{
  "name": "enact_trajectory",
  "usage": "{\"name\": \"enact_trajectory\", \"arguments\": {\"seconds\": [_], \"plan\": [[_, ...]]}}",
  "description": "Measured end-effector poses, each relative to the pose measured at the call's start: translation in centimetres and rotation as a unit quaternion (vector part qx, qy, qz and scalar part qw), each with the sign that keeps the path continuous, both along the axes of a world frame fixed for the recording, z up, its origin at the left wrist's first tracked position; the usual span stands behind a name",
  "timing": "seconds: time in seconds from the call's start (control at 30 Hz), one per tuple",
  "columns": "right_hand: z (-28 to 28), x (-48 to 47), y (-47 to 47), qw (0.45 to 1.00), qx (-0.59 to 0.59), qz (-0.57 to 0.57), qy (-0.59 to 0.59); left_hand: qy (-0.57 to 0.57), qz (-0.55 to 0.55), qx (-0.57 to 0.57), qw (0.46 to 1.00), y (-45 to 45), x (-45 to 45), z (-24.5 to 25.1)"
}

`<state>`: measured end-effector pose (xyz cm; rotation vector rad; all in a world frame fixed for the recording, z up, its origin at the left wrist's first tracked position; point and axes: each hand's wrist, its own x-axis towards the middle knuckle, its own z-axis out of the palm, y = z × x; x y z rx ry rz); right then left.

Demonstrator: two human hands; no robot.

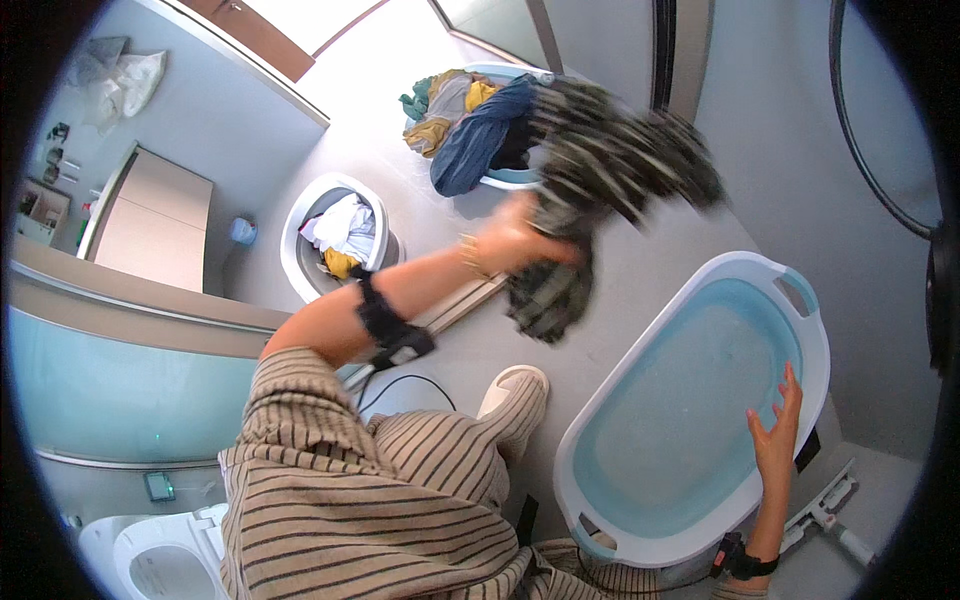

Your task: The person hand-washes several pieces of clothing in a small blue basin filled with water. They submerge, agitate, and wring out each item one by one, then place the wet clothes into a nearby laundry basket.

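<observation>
My left hand, with a bracelet at the wrist, grips a dark plaid garment. The cloth is blurred and swings out beyond the hand, partly over a heaped laundry basin. A white and light-blue oval tub stands on the floor before me at the right. What looks like shallow clear water covers its bottom. Over the tub's right side my right hand holds nothing, its fingers spread. In the heaped basin are blue cloth, yellow cloth and other garments.
A smaller white basin holds white and yellow clothes. A raised door track crosses the floor beside my slippered foot. A toilet stands lower left. A squeegee-like tool lies lower right, and a black hose hangs at right.
</observation>
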<state>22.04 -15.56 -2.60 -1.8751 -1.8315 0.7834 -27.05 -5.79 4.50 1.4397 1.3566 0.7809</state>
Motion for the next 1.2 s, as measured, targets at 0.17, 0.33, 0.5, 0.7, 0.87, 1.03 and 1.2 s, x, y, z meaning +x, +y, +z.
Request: {"name": "enact_trajectory", "arguments": {"seconds": [0.17, 0.33, 0.5, 0.7, 0.87, 1.03, 1.2], "plan": [[-1.6, 1.3, -0.8, 0.995, -0.061, 0.034, -0.069, 0.120, 0.325, 0.254, 0.903, -3.7, -16.5, 4.4], [0.1, 1.2, -0.1, 0.999, 0.011, 0.022, -0.038, 0.361, 0.504, 0.144, 0.771, -8.4, -29.0, 2.1], [2.3, 0.2, 0.4, 0.951, -0.206, 0.127, -0.192, 0.615, 0.414, -0.096, 0.664, -7.8, -36.5, -5.1], [3.3, -0.6, 2.8, 0.962, -0.242, 0.075, -0.100, 0.446, 0.301, 0.110, 0.835, 9.4, -38.1, -12.1], [3.4, -0.2, 3.5, 0.953, -0.247, 0.105, -0.138, 0.475, 0.263, 0.031, 0.839, 19.8, -38.7, -17.2], [3.3, 1.3, 2.3, 0.947, -0.257, 0.112, -0.158, 0.476, 0.311, -0.021, 0.823, 23.7, -38.4, -20.5], [3.3, 1.1, 2.8, 0.947, -0.253, 0.147, -0.136, 0.505, 0.280, -0.077, 0.813, 24.9, -38.1, -21.0]]}}
